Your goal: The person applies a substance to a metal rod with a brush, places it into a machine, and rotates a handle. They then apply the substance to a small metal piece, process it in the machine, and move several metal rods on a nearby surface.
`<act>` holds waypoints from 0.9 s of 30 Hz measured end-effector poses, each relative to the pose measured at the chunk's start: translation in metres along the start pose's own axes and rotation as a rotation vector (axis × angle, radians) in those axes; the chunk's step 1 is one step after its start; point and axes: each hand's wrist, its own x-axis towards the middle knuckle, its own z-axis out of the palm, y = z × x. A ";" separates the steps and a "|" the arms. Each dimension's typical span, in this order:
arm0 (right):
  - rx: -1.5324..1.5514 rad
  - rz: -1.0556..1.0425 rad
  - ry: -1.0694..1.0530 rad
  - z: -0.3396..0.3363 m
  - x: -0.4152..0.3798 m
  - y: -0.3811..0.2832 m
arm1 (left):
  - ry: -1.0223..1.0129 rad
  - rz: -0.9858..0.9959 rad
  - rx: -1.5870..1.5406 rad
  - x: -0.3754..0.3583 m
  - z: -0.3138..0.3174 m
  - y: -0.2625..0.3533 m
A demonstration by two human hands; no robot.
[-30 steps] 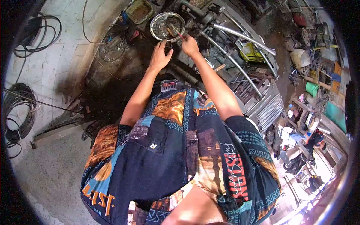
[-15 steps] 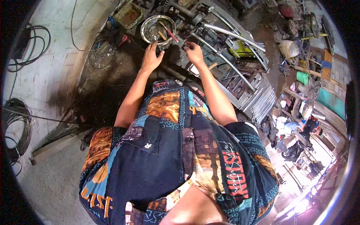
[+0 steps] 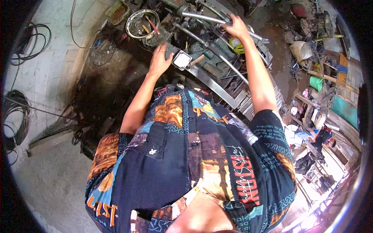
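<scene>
My left hand (image 3: 159,61) lies over dark metal beside a small square container (image 3: 181,60) with white contents. Its thumb is apart from the fingers, and nothing graspable shows clearly in it. Further right, my right hand (image 3: 235,28) reaches across a long silver tube (image 3: 202,16), thumb and fingers spread over it. Whether the hand touches the tube is unclear. Below and to the right of this hand sits a yellow-green object (image 3: 236,46). A round basin (image 3: 130,24) holds a red-handled tool (image 3: 152,26) and a short light brown piece.
More metal rods (image 3: 229,65) and a long flat metal bar (image 3: 211,86) lie on the right. Coiled cables (image 3: 104,46) are on the left. A green bucket (image 3: 316,83) and mixed clutter stand at far right. A shallow tray (image 3: 117,13) is at the upper left.
My right hand has moved right and up to the silver tube, its fingers spreading. The view has shifted, so the basin appears further left, and the square container now shows more fully.
</scene>
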 end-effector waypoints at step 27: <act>-0.085 0.029 -0.330 -0.009 0.035 -0.110 | -0.281 0.058 0.053 0.024 0.050 0.019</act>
